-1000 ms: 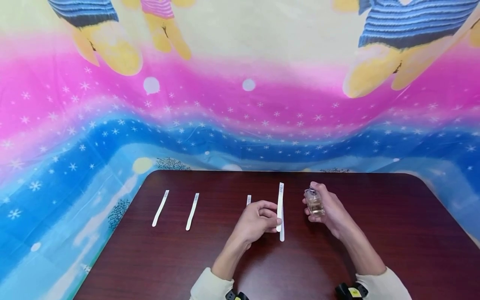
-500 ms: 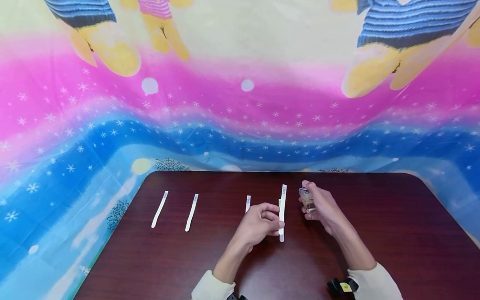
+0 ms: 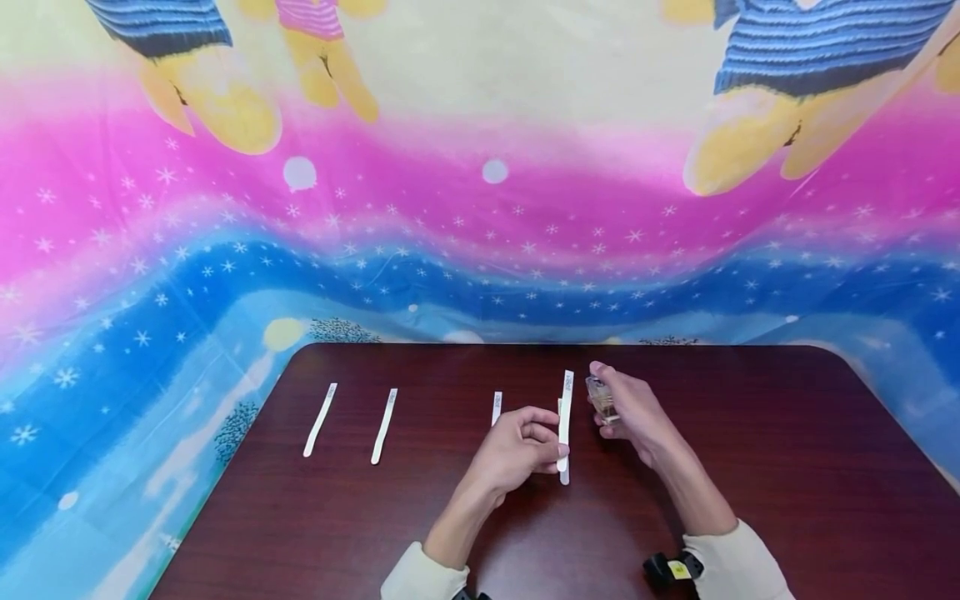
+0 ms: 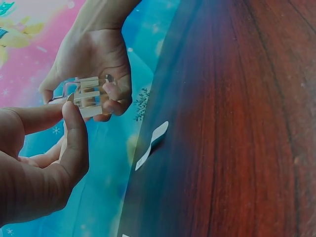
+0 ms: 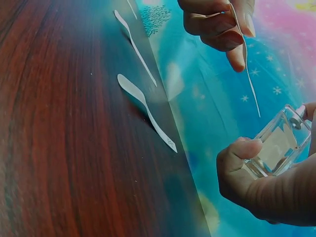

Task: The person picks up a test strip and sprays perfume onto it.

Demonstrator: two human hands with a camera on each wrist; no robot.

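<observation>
My left hand pinches the lower part of a white paper fragrance test strip between thumb and fingers. The strip stands up above the table, its printed end uppermost. To its right, my right hand grips a clear glass perfume bottle holding pale liquid, thumb at the top. A small gap separates bottle and strip; in the right wrist view the strip's tip lies near the bottle. Under the held strip, another test strip lies on the table, partly covered. The left wrist view shows the bottle behind my left fingertips.
Two test strips lie side by side on the left of the dark wooden table. One more strip lies partly hidden behind my left hand. A colourful printed cloth hangs behind the table's far edge.
My right hand has brought the bottle leftward, closer to the held strip, and tilted it. My left hand has shifted slightly right and down, still pinching the strip.
</observation>
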